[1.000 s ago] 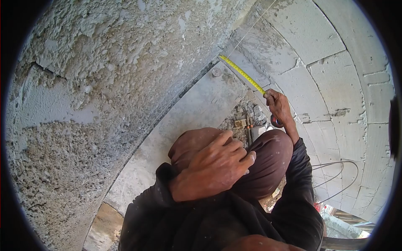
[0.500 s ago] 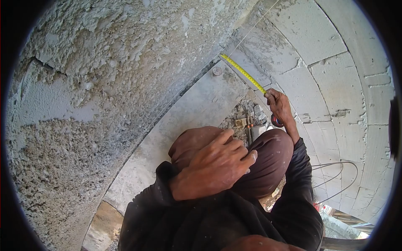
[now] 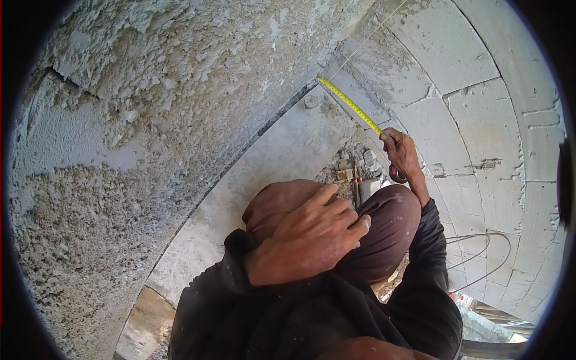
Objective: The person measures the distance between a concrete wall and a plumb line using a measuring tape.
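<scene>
A yellow tape measure blade [image 3: 351, 103] stretches from the corner at the rough wall to my right hand [image 3: 402, 151]. That hand is closed on the blade, thumb and fingers pinching it. The dark tape case [image 3: 396, 174] shows below the palm, partly hidden by the hand. My left hand [image 3: 309, 240] is held over my knees, palm down, with loosely bent, slightly parted fingers. Nothing shows in it; some fingertips are out of sight.
A rough plastered wall [image 3: 120, 120] rises on the left, a pale block wall [image 3: 480, 120] on the right. A thin string [image 3: 372, 36] runs near the corner. Rubble [image 3: 345, 165] lies beyond my knees, by a concrete slab [image 3: 270, 144]. A wire loop [image 3: 509, 252] is at right.
The view has shifted very slightly. Both hands and the tape measure keep practically the same positions.
</scene>
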{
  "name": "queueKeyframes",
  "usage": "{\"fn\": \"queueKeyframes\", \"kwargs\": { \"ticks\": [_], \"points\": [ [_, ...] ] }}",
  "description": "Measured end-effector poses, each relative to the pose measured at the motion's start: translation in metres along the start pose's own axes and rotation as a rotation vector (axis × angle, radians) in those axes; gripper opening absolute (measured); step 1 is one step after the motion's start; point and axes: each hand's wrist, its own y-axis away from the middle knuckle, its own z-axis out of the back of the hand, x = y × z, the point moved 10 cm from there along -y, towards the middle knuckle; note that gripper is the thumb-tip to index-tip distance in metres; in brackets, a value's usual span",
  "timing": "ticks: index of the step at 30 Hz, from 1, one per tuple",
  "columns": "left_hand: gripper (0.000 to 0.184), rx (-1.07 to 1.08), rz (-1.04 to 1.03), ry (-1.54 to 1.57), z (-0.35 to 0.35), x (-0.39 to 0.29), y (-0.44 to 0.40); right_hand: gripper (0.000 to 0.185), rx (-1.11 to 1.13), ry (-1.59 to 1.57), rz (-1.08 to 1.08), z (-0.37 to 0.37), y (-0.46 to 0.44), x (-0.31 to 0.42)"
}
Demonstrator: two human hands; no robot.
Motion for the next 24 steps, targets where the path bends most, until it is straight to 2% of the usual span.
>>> {"fn": "queueKeyframes", "kwargs": {
  "ticks": [24],
  "points": [
    [0.039,-0.006,0.010,0.014,0.0005,0.0008,0.0013,0.025,0.009,-0.006,0.020,-0.0010,-0.0013,0.0068]
  ]
}}
